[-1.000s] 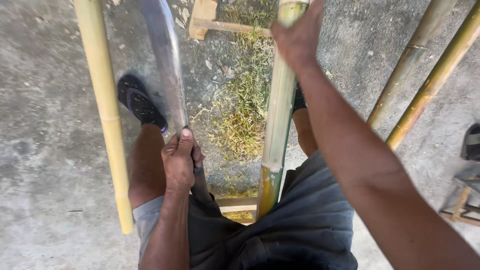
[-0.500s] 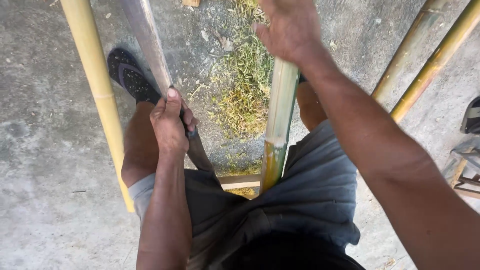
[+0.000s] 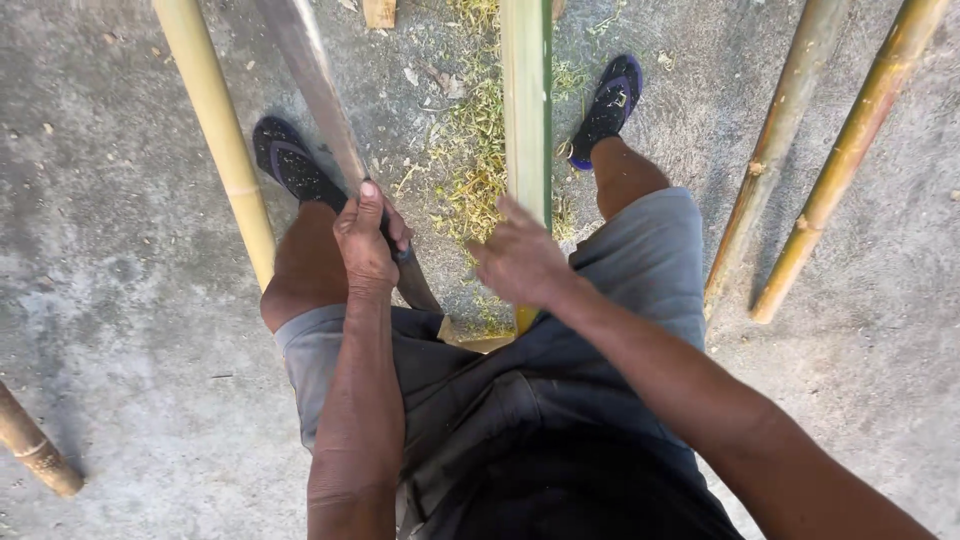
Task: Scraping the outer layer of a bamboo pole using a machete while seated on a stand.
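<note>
Left hand (image 3: pixel 366 240) grip shut on blade (image 3: pixel 312 85); right hand (image 3: pixel 520 262) clasps bamboo pole (image 3: pixel 526 100).

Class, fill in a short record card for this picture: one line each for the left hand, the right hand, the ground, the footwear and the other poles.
Left hand: left hand gripped on the handle of a long blade, thumb up.
Right hand: right hand against the upright green bamboo pole; grip unclear.
Ground: concrete floor with a patch of pale shavings.
Footwear: dark sandals on both feet.
Other poles: yellow pole at left, two poles leaning at right, a pole end at lower left.
</note>
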